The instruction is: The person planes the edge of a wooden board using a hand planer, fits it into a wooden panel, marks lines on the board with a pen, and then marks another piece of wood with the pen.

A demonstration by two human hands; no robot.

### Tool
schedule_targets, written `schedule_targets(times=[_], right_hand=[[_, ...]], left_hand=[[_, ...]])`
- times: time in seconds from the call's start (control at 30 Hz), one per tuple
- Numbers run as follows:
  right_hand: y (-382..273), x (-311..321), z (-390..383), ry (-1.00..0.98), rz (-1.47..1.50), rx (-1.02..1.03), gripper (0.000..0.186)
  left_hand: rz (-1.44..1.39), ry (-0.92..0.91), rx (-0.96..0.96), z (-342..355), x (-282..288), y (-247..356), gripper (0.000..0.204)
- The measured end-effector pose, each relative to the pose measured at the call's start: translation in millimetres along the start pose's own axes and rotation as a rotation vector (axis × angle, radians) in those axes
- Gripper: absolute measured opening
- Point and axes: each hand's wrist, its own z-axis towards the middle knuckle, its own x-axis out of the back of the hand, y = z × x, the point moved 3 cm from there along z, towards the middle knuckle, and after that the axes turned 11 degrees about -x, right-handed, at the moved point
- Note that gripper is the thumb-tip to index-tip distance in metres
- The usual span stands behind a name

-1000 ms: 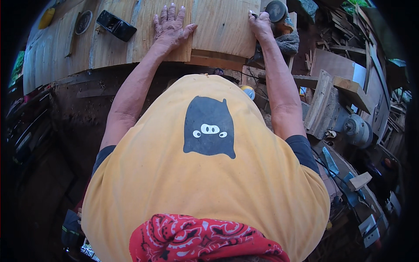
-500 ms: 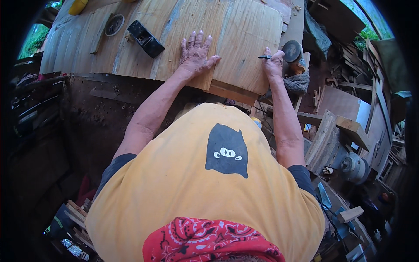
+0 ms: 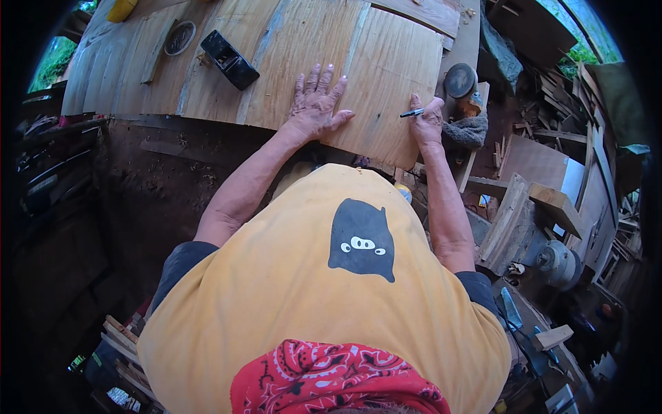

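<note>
Two bare hands, one pen and a row of boards occupy the worktop. From the left, one yellow object (image 3: 121, 10) sits at the top edge, partly cut off. One narrow wood strip (image 3: 158, 52) lies on the row, with one round dish-like piece (image 3: 180, 38) just beside it. One black hand plane (image 3: 229, 60) rests further right, tilted across the grain. The pale boards (image 3: 200, 93) run side by side; their seams blur toward the far left, so I cannot count them all. The left hand (image 3: 314, 109) lies on the wood near its front edge, fingers spread and palm down, hiding part of a seam. Right of that seam is one wide board (image 3: 389, 79), the rightmost of the row. The right hand (image 3: 427, 124) is at this board's right edge, fingers curled around one dark pen (image 3: 412, 112) pointing left over the wood; whether its tip touches, I cannot tell.

Around them, the yellow shirt (image 3: 296, 297) and one red patterned bandana (image 3: 338, 379) block the lower middle of the view. Just beyond the right hand are one tool with a round dark disc (image 3: 459, 80) and one grey cloth (image 3: 466, 130), crowding that side. Farther right stand a thick timber block (image 3: 557, 207) and one round motor-like machine (image 3: 558, 263), with scrap wood (image 3: 552, 110), too jumbled to count, heaped behind.
</note>
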Motion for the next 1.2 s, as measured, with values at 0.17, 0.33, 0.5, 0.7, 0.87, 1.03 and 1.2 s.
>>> schedule_targets(times=[0.17,0.33,0.5,0.7,0.87,1.03,1.2], right_hand=[[-4.5,-1.9,3.7,0.035,0.052,-0.021,0.054],[-7.1,-1.9,20.7,0.063,0.066,-0.017,0.054],[0.9,-6.0,24.7,0.048,0.055,-0.027,0.06],[-8.0,-2.7,20.5,-0.009,-0.015,-0.066,0.074],[-41.8,1.8,14.3,0.231,-0.296,0.014,0.082],[-82.7,-20.5,47.3,0.217,-0.186,0.332,0.057],[-109.6,-59.4,57.3,0.091,-0.307,0.363,0.04]], left_hand=[[0.004,-0.005,0.03,1.2,-0.1,4.7,0.082],[0.003,-0.007,0.036,11.0,-0.4,9.5,0.076],[-0.004,-0.032,0.038,12.4,0.8,19.6,0.075],[-0.02,-0.018,0.043,32.2,-2.5,7.4,0.074],[-0.018,-0.013,0.127,86.6,5.2,-28.2,0.075],[-0.026,0.037,0.157,144.8,11.4,-51.0,0.077],[0.0,0.096,0.198,189.5,15.3,-66.3,0.078]])
